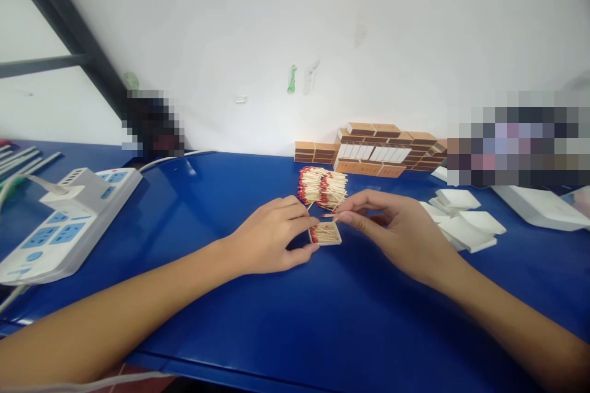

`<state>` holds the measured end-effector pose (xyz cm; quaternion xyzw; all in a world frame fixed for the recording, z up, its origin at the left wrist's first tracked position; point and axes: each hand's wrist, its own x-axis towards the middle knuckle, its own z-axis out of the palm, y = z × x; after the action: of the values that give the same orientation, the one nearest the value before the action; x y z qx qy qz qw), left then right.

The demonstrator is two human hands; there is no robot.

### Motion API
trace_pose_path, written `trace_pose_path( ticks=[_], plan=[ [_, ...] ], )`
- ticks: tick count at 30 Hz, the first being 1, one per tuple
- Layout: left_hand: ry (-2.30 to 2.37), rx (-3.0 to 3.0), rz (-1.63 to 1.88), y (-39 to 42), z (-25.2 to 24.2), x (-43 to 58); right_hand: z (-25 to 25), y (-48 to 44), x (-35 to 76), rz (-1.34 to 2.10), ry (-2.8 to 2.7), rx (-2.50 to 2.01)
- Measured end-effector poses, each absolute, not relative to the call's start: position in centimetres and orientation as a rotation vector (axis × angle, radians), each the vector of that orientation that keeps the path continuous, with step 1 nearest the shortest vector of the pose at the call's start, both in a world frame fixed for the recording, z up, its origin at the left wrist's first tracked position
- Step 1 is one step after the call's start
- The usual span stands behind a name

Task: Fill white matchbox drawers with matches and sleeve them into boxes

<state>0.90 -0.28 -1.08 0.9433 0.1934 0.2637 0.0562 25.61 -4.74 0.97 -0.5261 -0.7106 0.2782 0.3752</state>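
A small white matchbox tray (340, 236) lies on the blue table, with several red-tipped matches (325, 233) in it. My left hand (275, 236) grips the tray's left end between thumb and fingers. Just above the tray's right side, my right hand (391, 224) pinches a match (329, 215) between thumb and forefinger, its red head pointing left. Behind both hands lies a heap of loose matches (334, 181), red heads mostly to the left. The right hand's fingertips are close to the heap's front edge.
Stacked brown matchboxes (373, 150) line the wall at the back. Several white matchbox trays (468, 227) lie piled on the right, near a larger white box (539, 206). A white power strip (69, 227) with a plugged-in adapter and cable occupies the left of the blue table (286, 319).
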Motion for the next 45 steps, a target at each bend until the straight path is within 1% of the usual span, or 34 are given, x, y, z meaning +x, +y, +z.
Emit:
trace_pose_path(
  ticks=[11, 18, 34, 40, 45],
  plan=[
    [0.603, 2.856, 0.769, -0.3, -0.9, 0.9, 0.6, -4.7, 25.2, 0.932, -1.810, -1.349],
    [0.597, 2.856, 0.799, -0.3, -1.1, 0.9, -0.1, -4.7, 25.3, 0.651, -2.057, -1.338],
    [0.584, 2.851, 0.785, -0.3, -1.1, 0.9, 0.1, -4.4, 25.9, 0.440, -2.221, -1.276],
    [0.582, 2.857, 0.792, -0.3, -1.0, 0.9, -0.5, -3.3, 27.5, 0.169, -2.240, -1.376],
    [0.584, 2.867, 0.775, -0.4, -0.9, 0.9, -1.7, -2.6, 28.6, -0.007, -2.358, -1.335]
  ],
)
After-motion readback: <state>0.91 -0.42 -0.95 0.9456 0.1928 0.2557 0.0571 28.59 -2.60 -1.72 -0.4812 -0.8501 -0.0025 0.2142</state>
